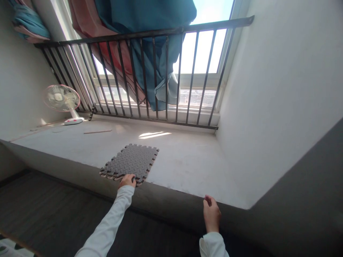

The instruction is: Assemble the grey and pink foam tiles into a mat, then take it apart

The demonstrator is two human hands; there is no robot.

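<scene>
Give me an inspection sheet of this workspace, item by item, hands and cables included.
Surface: white ledge, with a sunlight patch toward the railing.
Things in hand: gray mat at the ledge's front edge, slightly overhanging; layered edges suggest a stack.
Clutter: thin stick lying flat; fan standing toward the left end.
Hands: left hand touches the mat's front edge; right hand, fingers bent, is near the ledge's edge, nothing visible held.
Cables: nothing clearly seen.
Surroundings: window and curtains behind; dark floor below.
</scene>
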